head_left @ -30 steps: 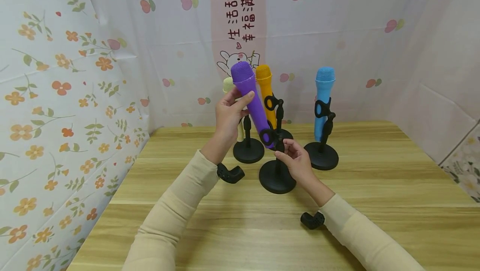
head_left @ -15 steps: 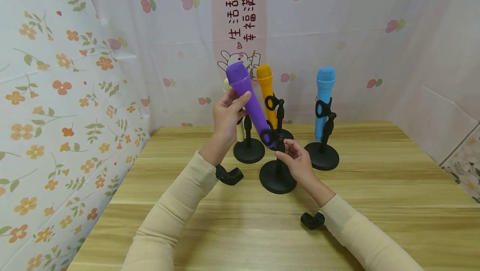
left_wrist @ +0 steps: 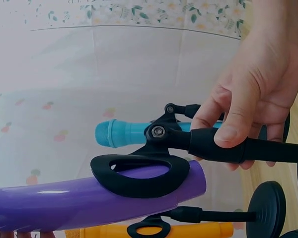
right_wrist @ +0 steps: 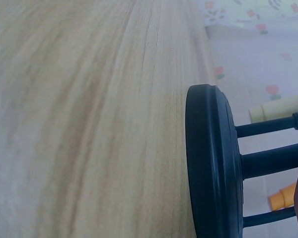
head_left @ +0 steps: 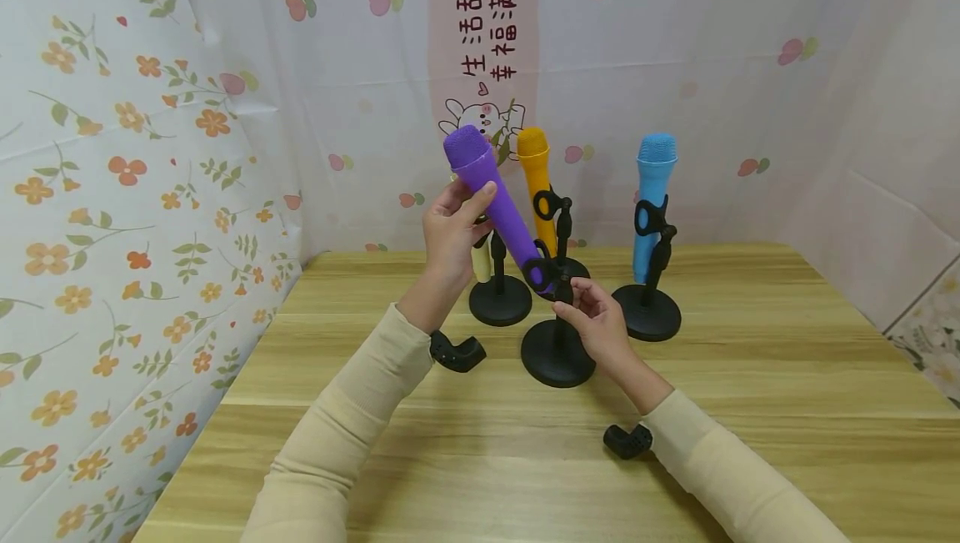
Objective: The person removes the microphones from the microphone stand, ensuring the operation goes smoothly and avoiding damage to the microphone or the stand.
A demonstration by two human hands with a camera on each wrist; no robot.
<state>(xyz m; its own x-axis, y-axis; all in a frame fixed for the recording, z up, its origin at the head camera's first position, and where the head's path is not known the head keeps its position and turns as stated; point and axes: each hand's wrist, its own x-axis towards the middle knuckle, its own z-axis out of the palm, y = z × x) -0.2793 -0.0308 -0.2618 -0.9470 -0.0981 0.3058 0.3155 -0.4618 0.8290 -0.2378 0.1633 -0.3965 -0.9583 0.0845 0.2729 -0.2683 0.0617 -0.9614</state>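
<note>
The purple microphone [head_left: 506,213] slants above the desk [head_left: 450,476], its mesh head [head_left: 465,147] up and to the left, its tail [left_wrist: 198,183] down to the right at the clip [left_wrist: 139,189] of the nearest stand [head_left: 551,366]. That slant against the upright stem [left_wrist: 275,151] seems the relation that counts most. The left grip [head_left: 452,222] holds the upper body just below the mesh head, thumb in front; the right grip [head_left: 596,322] pinches the stem just under the clip, so the right is nearer the tail. In the left wrist view the clip crosses the front of the lower body, and the tail pokes out beyond it (how snugly it sits cannot be told).

Behind, an orange microphone [head_left: 538,180] stands close by, and a pale yellow microphone [head_left: 481,263] is partly hidden by the left grip; a blue microphone [head_left: 654,184] stands apart to the right. These hem in the far side, with the desk's back edge and a printed cloth [head_left: 360,168] beyond. Freer room appears to lie on the near side, between the sleeves [head_left: 352,401], though one black bent tube [head_left: 459,355] sits by the left sleeve and a second bent tube [head_left: 628,441] by the right.
</note>
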